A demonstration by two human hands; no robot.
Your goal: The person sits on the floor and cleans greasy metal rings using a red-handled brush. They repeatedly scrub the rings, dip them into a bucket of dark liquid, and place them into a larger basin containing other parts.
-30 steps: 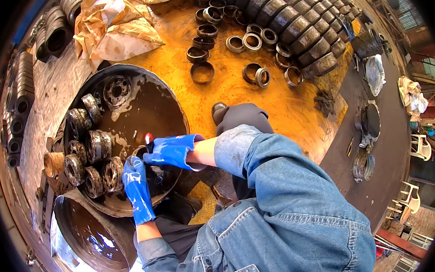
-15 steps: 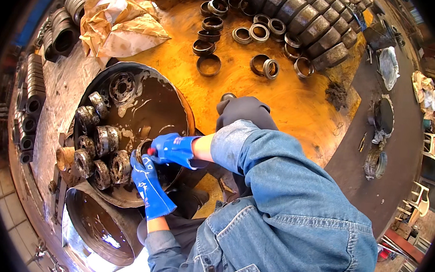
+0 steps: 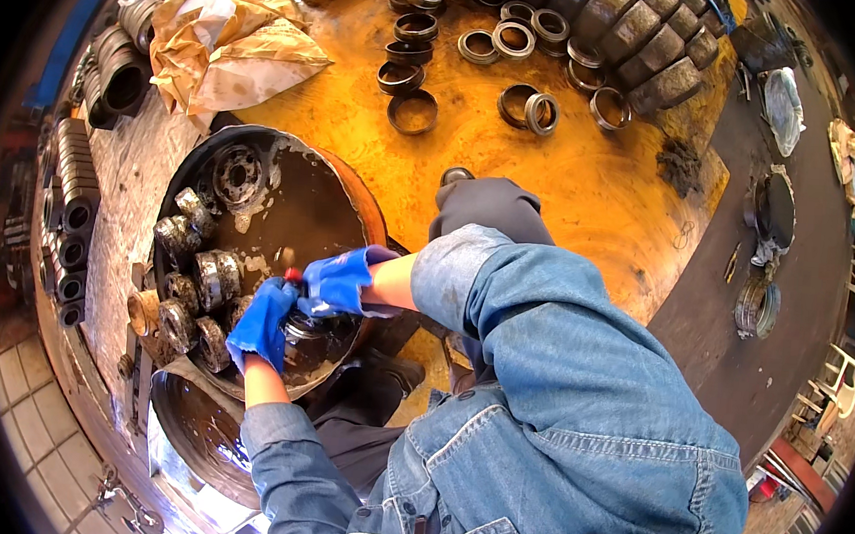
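Right hand curls round a red tool, bent left hand's hold unclear, above a tub beside orange flooring strewn with rings.

A faded blue denim jacket with pale stitched seams is worn, along with glossy blue gloves and dark trousers.

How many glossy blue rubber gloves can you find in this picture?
2: one on the left hand, one on the right hand, both over the round dark metal basin. Others may be hidden.
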